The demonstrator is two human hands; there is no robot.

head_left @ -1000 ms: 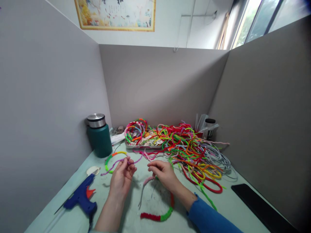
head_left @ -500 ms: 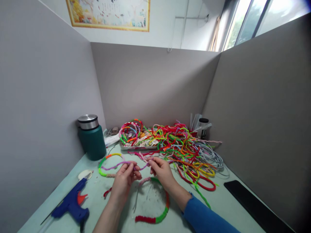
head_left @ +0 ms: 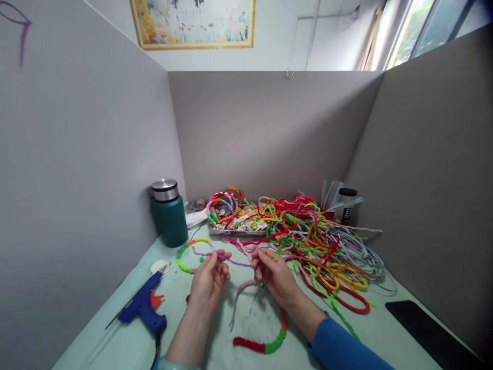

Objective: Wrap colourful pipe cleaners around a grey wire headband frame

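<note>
Between my two hands runs a purple pipe cleaner (head_left: 239, 263). My left hand (head_left: 211, 275) pinches it near its middle, its free end sticking out to the left. At the right end, my right hand (head_left: 271, 270) has fingers and thumb closed on it. Below my hands lies a curved wire (head_left: 275, 343) wrapped in dark red, green, orange and pink, with bare wire ends at the left. Behind my left hand rests another wrapped ring (head_left: 181, 259) in green, orange and yellow. A red scrap shows beside my left wrist.
A blue glue gun (head_left: 144, 308) lies at the left, near a green bottle (head_left: 169, 221). At the back, a metal tray (head_left: 239, 233) holds buttons and wrapped rings. A heap of pipe cleaners (head_left: 296, 226) and grey wire (head_left: 367, 257) spreads right. A black flat object (head_left: 423, 329) lies front right.
The view has swung left, so everything sits further right. My hands have drawn slightly apart, and the purple pipe cleaner between them looks straighter.
</note>
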